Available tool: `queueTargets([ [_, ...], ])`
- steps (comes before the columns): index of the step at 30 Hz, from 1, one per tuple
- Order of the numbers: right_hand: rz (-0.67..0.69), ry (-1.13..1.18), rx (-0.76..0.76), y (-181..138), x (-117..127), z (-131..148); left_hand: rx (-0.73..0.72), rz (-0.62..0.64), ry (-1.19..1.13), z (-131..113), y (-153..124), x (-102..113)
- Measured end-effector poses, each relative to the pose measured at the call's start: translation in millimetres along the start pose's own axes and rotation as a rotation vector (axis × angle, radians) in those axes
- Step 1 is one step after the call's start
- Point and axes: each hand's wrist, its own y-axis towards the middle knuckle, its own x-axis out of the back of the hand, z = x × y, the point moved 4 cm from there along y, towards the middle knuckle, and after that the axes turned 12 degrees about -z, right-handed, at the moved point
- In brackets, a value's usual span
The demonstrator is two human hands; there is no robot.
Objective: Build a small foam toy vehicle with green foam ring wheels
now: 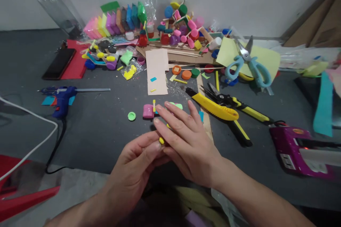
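Note:
Between the thumb and fingers of my left hand (142, 156) is a small piece of yellow clay (161, 140). My right hand (189, 140) lies over it with fingers stretched out, close against the left fingertips and hiding part of them. Just beyond the hands on the table are a pink bottle cap (148, 111), a small yellow-ended stick (153, 105) and a light green piece (176, 105), partly covered by my right fingers. A light green cap (131, 116) lies to the left.
A blue glue gun (62, 99) lies left, near a phone (59, 64). At right are a yellow utility knife (215, 106), cutters (239, 108), scissors (247, 60) and a purple power box (298, 149). Clay packets (114, 21) and colourful models (183, 25) line the wall.

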Motion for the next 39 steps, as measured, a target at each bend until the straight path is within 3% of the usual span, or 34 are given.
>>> queueTargets([
  [8,-0.201,0.165,-0.067,1.3,14.4,-3.6,-0.082,-0.031,0.129,-3.6,2.5,7.9],
  [14,-0.222,0.253,-0.098,3.7,18.7,-3.4,-0.112,-0.009,0.325,-5.4,1.2,12.3],
  [18,-0.228,0.268,-0.142,4.9,19.6,-4.3,-0.068,0.043,0.287,-7.1,6.1,7.8],
  [26,-0.222,0.288,-0.114,4.0,18.0,-6.2,-0.08,-0.013,0.298,-9.4,7.5,7.9],
  [29,-0.237,0.312,-0.147,3.6,18.9,-7.4,-0.303,-0.062,0.542,-23.8,4.9,12.9],
  [33,-0.25,0.327,-0.208,4.1,19.8,-8.0,-0.919,-0.379,0.979,-69.0,4.6,31.1],
  [34,-0.249,0.321,-0.218,4.3,19.8,-8.0,-1.041,-0.408,1.106,-79.2,6.8,34.6],
  [36,-0.245,0.306,-0.229,4.8,19.8,-8.1,-1.094,-0.379,1.359,-93.6,18.6,42.6],
  [39,-0.25,0.276,-0.232,4.9,20.3,-8.6,-0.972,-0.261,1.615,-104.5,39.8,54.0],
])
